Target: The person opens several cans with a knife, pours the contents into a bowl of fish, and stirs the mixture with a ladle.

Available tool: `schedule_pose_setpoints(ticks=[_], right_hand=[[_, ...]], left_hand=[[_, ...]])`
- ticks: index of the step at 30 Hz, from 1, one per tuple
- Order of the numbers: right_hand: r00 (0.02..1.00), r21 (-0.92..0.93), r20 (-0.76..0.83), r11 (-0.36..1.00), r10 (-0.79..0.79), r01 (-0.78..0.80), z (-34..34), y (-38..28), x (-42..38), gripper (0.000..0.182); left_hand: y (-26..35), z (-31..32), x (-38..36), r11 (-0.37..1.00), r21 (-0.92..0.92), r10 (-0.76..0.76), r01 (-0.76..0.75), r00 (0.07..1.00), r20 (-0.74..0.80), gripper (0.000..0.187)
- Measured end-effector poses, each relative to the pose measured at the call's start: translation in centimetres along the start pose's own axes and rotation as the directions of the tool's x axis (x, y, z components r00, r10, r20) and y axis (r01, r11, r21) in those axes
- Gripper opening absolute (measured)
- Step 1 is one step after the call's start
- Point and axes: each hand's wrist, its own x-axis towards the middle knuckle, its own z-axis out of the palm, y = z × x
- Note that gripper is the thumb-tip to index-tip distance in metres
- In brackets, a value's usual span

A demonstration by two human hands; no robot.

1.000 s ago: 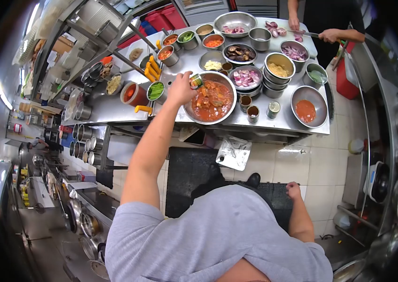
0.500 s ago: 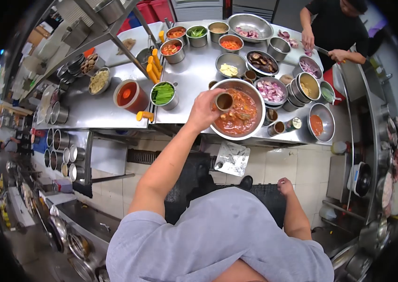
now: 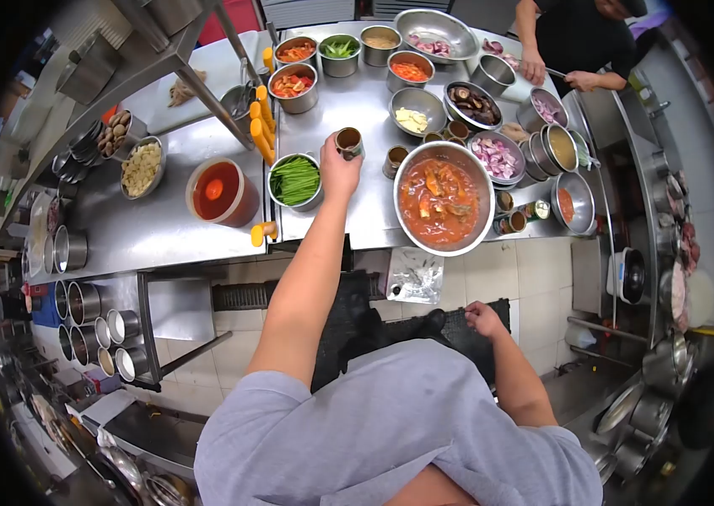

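Tin can (image 3: 349,145) clasped in left hand (image 3: 342,175) over counter (image 3: 372,212) beside greens pot (image 3: 312,203), likely mid-placement, needs level footing before release; right hand (image 3: 484,320) half-open, seemingly empty.

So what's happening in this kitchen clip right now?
The person wearing the camera has an open can in the left hand, over the steel table between the greens and the big bowl; whether it touches the table is hard to tell. The bowl holds a chunky red sauce. The right hand is down by the body, with nothing visible in it. Across the table, a co-worker holds a knife near some red onions.
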Motion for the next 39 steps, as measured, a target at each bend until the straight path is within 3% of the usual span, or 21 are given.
schedule_pose_setpoints(ticks=[3,5,9,11,12,15,17,19,20,22,23,25,28,29,31,35,37,38,39], right_hand=[[0.999,-0.033,-0.019,0.999,0.040,-0.040,-0.2,-0.8,-1.1,0.023],[0.998,-0.031,-0.045,0.998,0.051,-0.052,-0.6,0.0,-0.9,0.023],[0.992,0.031,-0.104,0.997,0.070,-0.067,-1.1,1.1,-1.7,0.024],[0.991,0.032,-0.119,0.998,0.061,-0.058,-1.2,2.5,-1.5,0.023],[0.992,0.023,-0.105,0.998,0.065,-0.063,-1.1,2.9,-1.7,0.023],[0.993,-0.027,-0.077,0.995,0.094,-0.097,-0.6,4.1,-2.8,0.023],[0.993,-0.073,-0.054,0.991,0.108,-0.112,0.0,4.2,-2.8,0.024],[0.997,-0.101,-0.042,0.993,0.060,-0.064,1.0,4.3,-2.4,0.026],[0.997,-0.099,-0.039,0.993,0.065,-0.069,1.6,4.2,-2.2,0.026],[0.998,-0.270,0.003,0.961,-0.067,0.065,2.7,2.8,-1.7,0.028],[0.997,-0.272,0.008,0.959,-0.076,0.075,3.2,1.7,-1.2,0.028],[0.984,-0.323,0.112,0.932,-0.135,0.165,4.3,-0.7,-0.3,0.028],[0.978,-0.365,0.162,0.913,-0.133,0.185,5.5,-4.6,0.8,0.029],[0.976,-0.389,0.173,0.901,-0.135,0.194,5.6,-5.9,0.9,0.028],[0.970,-0.409,0.174,0.884,-0.167,0.226,5.6,-7.4,1.3,0.028],[0.980,-0.341,0.107,0.920,-0.166,0.193,5.2,-7.4,0.7,0.032],[0.979,-0.336,0.061,0.920,-0.194,0.203,4.7,-5.5,0.0,0.032],[0.979,-0.336,0.050,0.920,-0.197,0.203,4.4,-4.5,-0.5,0.032],[0.990,-0.338,0.072,0.930,-0.123,0.141,4.1,-3.3,-1.2,0.029]], left_hand=[[-2.7,2.5,1.5,0.999,0.022,-0.029,0.027,0.995,0.099,0.058],[-5.0,4.4,2.1,0.999,0.031,-0.017,0.016,1.000,0.026,0.068],[-4.1,3.4,-1.9,0.986,-0.140,-0.101,0.091,0.993,-0.060,0.065],[-4.3,2.7,-4.0,0.965,-0.214,-0.133,0.152,0.986,0.100,0.064],[-4.0,3.0,-4.1,0.965,-0.213,-0.132,0.152,0.985,0.108,0.064],[-2.7,4.6,-4.3,0.986,-0.163,0.058,-0.022,0.974,0.219,0.065],[-2.1,5.8,-2.8,0.988,-0.147,0.079,-0.044,0.967,0.243,0.064],[-2.3,7.1,-1.3,0.970,-0.070,0.243,-0.232,0.931,0.274,0.063],[-2.4,7.5,-0.7,0.979,-0.103,0.201,-0.176,0.915,0.351,0.063],[-2.8,7.5,-1.2,0.983,-0.105,0.177,-0.148,0.913,0.367,0.063],[-2.8,7.3,-1.0,0.985,-0.112,0.161,-0.129,0.914,0.373,0.062],[-2.6,7.4,-1.3,0.970,-0.109,0.242,-0.218,0.917,0.318,0.071],[-1.6,8.0,-0.1,0.954,-0.156,0.298,-0.257,0.874,0.383,0.078],[-1.3,8.2,0.4,0.952,-0.158,0.302,-0.261,0.880,0.366,0.078],[-0.8,8.7,0.7,0.972,-0.107,0.234,-0.209,0.843,0.484,0.070],[-0.6,8.4,-0.3,0.967,-0.152,0.249,-0.206,0.894,0.372,0.061],[-1.0,7.4,-1.1,0.975,-0.144,0.198,-0.171,0.959,0.203,0.064],[-1.1,6.6,-1.4,0.992,-0.107,0.086,-0.067,0.979,0.185,0.066],[-2.8,6.9,-1.9,0.984,-0.072,0.167,-0.164,0.985,0.038,0.067]])
